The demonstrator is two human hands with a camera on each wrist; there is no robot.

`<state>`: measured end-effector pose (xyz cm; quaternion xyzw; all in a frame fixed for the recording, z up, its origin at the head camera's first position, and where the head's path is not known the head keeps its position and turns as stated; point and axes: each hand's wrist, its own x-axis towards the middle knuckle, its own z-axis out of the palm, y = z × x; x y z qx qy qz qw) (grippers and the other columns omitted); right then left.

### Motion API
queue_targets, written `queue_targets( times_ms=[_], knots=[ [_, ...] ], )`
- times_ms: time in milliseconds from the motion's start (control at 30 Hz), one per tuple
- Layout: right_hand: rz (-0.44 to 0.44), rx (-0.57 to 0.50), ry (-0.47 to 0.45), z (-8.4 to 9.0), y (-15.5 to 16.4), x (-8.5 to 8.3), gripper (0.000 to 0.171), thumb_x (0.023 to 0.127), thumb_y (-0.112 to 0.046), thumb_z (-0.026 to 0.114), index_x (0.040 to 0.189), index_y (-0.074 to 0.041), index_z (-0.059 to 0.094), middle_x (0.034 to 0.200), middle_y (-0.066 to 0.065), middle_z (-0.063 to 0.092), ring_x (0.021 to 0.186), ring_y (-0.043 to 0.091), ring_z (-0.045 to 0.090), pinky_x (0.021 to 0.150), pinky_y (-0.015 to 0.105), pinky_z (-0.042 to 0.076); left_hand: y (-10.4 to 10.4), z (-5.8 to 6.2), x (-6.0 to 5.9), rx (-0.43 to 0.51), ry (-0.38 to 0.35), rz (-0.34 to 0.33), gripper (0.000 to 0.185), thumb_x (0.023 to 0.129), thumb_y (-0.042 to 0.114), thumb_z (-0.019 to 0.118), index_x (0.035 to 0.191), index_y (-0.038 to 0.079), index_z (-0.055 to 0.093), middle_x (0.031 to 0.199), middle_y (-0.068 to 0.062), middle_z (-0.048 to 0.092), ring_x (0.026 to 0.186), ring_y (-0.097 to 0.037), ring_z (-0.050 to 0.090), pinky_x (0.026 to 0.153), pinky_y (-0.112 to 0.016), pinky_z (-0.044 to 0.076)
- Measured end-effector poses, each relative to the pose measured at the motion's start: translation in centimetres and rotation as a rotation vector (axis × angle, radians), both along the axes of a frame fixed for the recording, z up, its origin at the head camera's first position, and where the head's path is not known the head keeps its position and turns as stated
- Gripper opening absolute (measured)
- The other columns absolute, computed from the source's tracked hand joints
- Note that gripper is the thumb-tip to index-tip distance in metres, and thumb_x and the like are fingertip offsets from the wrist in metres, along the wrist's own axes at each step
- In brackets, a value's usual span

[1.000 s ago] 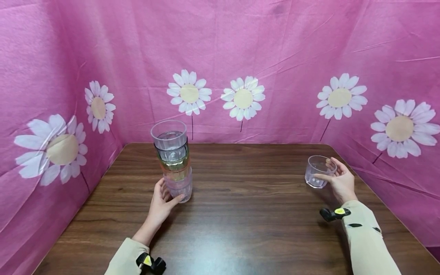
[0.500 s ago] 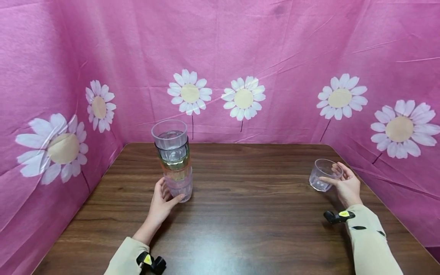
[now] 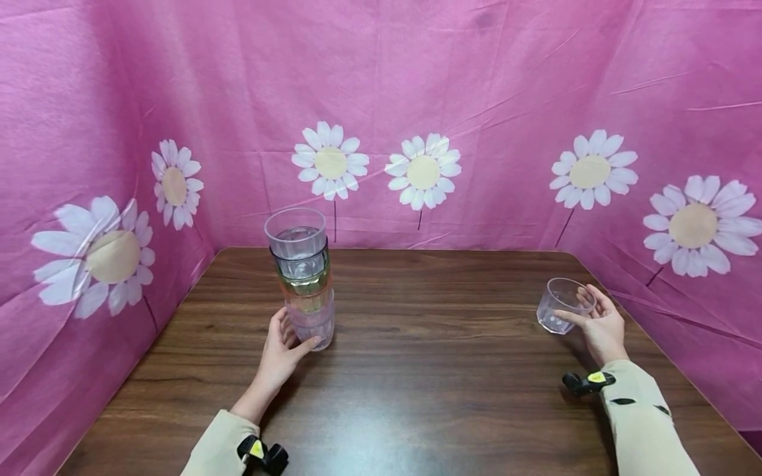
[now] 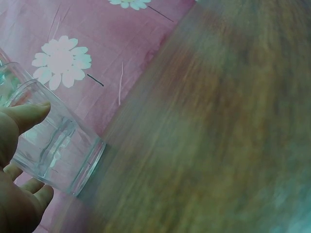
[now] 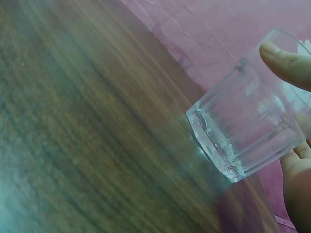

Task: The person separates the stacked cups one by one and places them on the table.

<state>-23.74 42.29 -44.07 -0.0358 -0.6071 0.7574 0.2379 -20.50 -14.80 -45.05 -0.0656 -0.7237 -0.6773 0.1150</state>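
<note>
A tall stack of nested clear and tinted cups (image 3: 303,277) stands upright on the left part of the table. My left hand (image 3: 284,347) grips its lowest cup (image 4: 63,145), thumb on the near side and fingers behind. Bands of green, orange and pale purple show in the stack below a clear top cup (image 3: 296,231). On the right, a short clear glass (image 3: 559,311) with a faceted base is held by my right hand (image 3: 604,327). In the right wrist view the thumb lies along one side of that glass (image 5: 248,111), with fingers on the other side.
The brown wood-grain table (image 3: 428,370) spans the front. A pink cloth (image 3: 381,79) printed with white daisies hangs around its back and both sides. Each wrist carries a small black camera, and the sleeves are pale.
My right hand and the clear glass have shifted slightly right and toward me, mostly in the first half second. My left hand and the stack have stayed in place.
</note>
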Motion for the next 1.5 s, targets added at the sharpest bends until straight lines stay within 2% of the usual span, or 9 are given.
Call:
queue_targets(
  times_ms=[300,433,600,900,1100,1267,1333,1433,1500],
  knots=[
    [-0.026,0.097,-0.059,0.0,0.5,0.1,0.08,0.077,0.02,0.072,0.141,-0.02,0.046,0.124,-0.013,0.054,0.136,0.01,0.038,0.094,0.007,0.041,0.1,0.3,-0.1,-0.013,-0.003,-0.013,0.081,0.083,-0.013,0.07,0.146,-0.009,0.02,0.147,-0.033,0.036,0.136,-0.043,0.036,0.113,-0.055,0.028],
    [-0.034,0.132,-0.107,0.5,0.4,0.3,0.093,0.08,0.017,0.072,0.156,-0.01,0.026,0.14,-0.004,0.045,0.144,0.01,0.028,0.103,0.009,0.034,0.1,0.3,-0.1,-0.012,-0.005,-0.015,0.081,0.083,-0.013,0.07,0.147,-0.01,0.019,0.148,-0.034,0.035,0.136,-0.044,0.035,0.113,-0.056,0.027],
    [-0.048,0.138,-0.125,1.7,0.1,0.5,0.1,0.081,0.015,0.071,0.159,-0.006,0.012,0.147,-0.002,0.037,0.147,0.01,0.019,0.114,0.016,0.021,0.1,0.3,-0.1,-0.001,-0.012,-0.019,0.082,0.083,-0.013,0.07,0.147,-0.01,0.018,0.149,-0.033,0.034,0.137,-0.044,0.034,0.114,-0.056,0.027],
    [-0.08,0.137,-0.089,4.3,-0.6,0.8,0.096,0.082,0.012,0.073,0.158,-0.007,0.018,0.118,-0.018,0.05,0.142,0.008,0.029,0.113,0.015,0.021,0.1,0.3,-0.1,-0.003,-0.009,-0.015,0.082,0.083,-0.013,0.07,0.147,-0.01,0.018,0.149,-0.034,0.033,0.137,-0.045,0.033,0.114,-0.056,0.026],
    [-0.143,0.271,-0.112,5.5,-0.8,0.2,0.094,0.082,0.005,0.077,0.158,-0.009,0.023,0.125,-0.015,0.054,0.139,0.007,0.034,0.114,0.015,0.021,0.0,0.2,-0.1,-0.006,-0.009,-0.007,0.081,0.083,-0.014,0.07,0.146,-0.011,0.019,0.148,-0.034,0.035,0.136,-0.045,0.035,0.113,-0.056,0.028],
    [-0.129,0.384,-0.002,2.4,2.7,-3.6,0.092,0.077,-0.001,0.084,0.154,-0.016,0.036,0.134,-0.011,0.057,0.13,0.002,0.045,0.111,0.014,0.025,-0.1,0.1,-0.2,-0.005,-0.003,-0.003,0.081,0.083,-0.014,0.07,0.146,-0.01,0.02,0.147,-0.034,0.036,0.135,-0.044,0.036,0.113,-0.055,0.028],
    [-0.098,0.371,0.046,1.4,3.6,-5.0,0.092,0.075,-0.002,0.086,0.152,-0.017,0.04,0.135,-0.007,0.058,0.128,0.002,0.047,0.111,0.014,0.026,-0.1,0.1,-0.1,-0.005,0.0,-0.003,0.081,0.083,-0.014,0.07,0.146,-0.01,0.02,0.146,-0.034,0.037,0.135,-0.045,0.037,0.113,-0.056,0.028],
    [-0.078,0.348,0.052,2.3,2.2,-5.1,0.089,0.075,-0.003,0.086,0.151,-0.015,0.041,0.134,-0.005,0.059,0.129,0.005,0.047,0.113,0.018,0.025,-0.1,0.0,0.0,-0.008,0.002,-0.004,0.081,0.082,-0.014,0.07,0.146,-0.01,0.02,0.146,-0.034,0.036,0.134,-0.046,0.036,0.113,-0.057,0.028],
    [-0.073,0.348,0.025,4.3,-0.4,-3.9,0.088,0.077,-0.004,0.085,0.152,-0.012,0.039,0.132,-0.007,0.058,0.134,0.009,0.044,0.116,0.021,0.023,-0.1,0.0,0.0,-0.01,0.003,-0.004,0.081,0.082,-0.014,0.07,0.145,-0.011,0.02,0.146,-0.035,0.037,0.134,-0.046,0.037,0.113,-0.057,0.028]
  ],
)
